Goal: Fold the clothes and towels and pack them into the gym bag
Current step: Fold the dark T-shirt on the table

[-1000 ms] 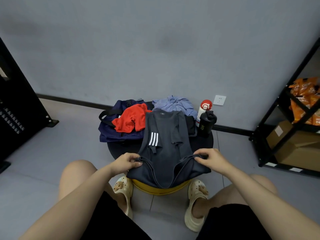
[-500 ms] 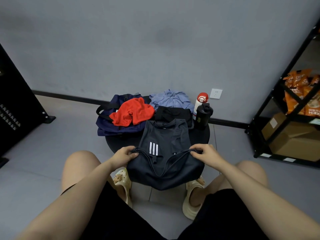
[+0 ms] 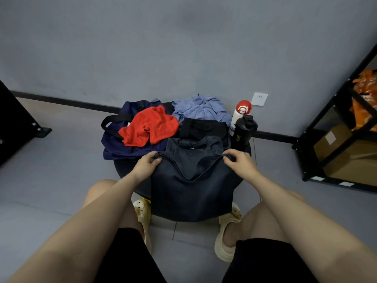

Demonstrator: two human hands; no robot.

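Both hands, left [image 3: 145, 164] and right [image 3: 240, 162], pinched a dark shirt [image 3: 191, 180] with curled fingers at the round black surface's [image 3: 126, 172] near edge; grey wall [image 3: 183, 48] behind.

Dark grey garment [image 3: 189, 186] lies doubled over the table's near edge; red garment [image 3: 150, 127] rests crumpled on navy gym bag [image 3: 114, 148], beside lavender garment [image 3: 201, 108] and black garment [image 3: 204, 128].

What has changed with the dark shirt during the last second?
Both hands, left hand and right hand, carried the dark shirt hem away from the person, folding it over the white stripes. Their grip, the red garment, navy gym bag and bottles stayed.
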